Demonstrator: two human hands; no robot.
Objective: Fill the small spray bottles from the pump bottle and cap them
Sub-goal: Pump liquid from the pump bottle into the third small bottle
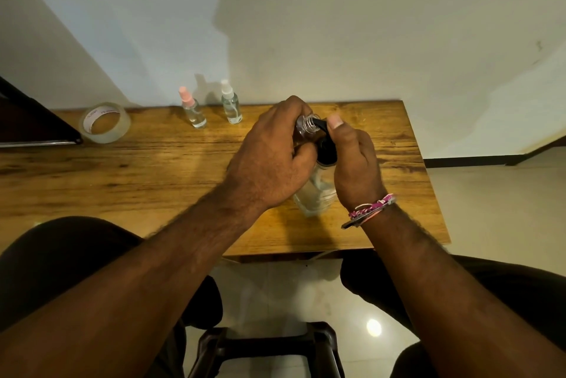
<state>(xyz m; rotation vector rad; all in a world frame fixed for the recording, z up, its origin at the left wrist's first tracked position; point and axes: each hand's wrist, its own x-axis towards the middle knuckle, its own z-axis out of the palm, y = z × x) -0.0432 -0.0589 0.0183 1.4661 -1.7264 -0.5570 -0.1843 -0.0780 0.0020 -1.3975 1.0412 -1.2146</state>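
Observation:
My left hand grips a small clear spray bottle with no cap, its threaded neck held against the black spout of the pump bottle. That clear pump bottle stands on the wooden table. My right hand wraps around its black pump head, thumb on top of the spout. Two capped small spray bottles stand at the table's far edge: one with a pink cap, one with a white cap.
A roll of clear tape lies at the far left of the table. A dark object juts in at the left edge. The wall rises right behind the table. A dark stool sits between my knees.

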